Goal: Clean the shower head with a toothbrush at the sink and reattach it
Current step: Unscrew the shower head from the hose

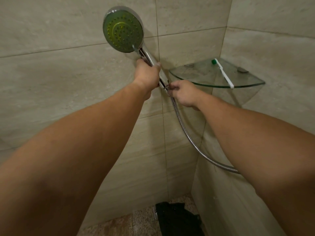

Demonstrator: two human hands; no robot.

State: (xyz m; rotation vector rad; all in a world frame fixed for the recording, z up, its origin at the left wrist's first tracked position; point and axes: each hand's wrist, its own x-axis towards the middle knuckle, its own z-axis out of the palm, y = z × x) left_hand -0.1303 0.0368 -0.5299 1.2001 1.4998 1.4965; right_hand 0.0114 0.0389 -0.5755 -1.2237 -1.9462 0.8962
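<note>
A chrome shower head (123, 29) with a round greenish spray face points toward me, high against the tiled wall. My left hand (147, 74) grips its chrome handle just below the head. My right hand (183, 92) pinches the nut where the metal hose (187, 135) meets the handle's lower end. The hose curves down and to the right, then passes behind my right forearm. A white toothbrush (224, 74) with a green head lies on the glass corner shelf (245, 86), to the right of my hands.
Beige tiled walls meet in a corner behind the shelf. A dark black object (177, 218) lies on the speckled floor at the bottom, near the corner.
</note>
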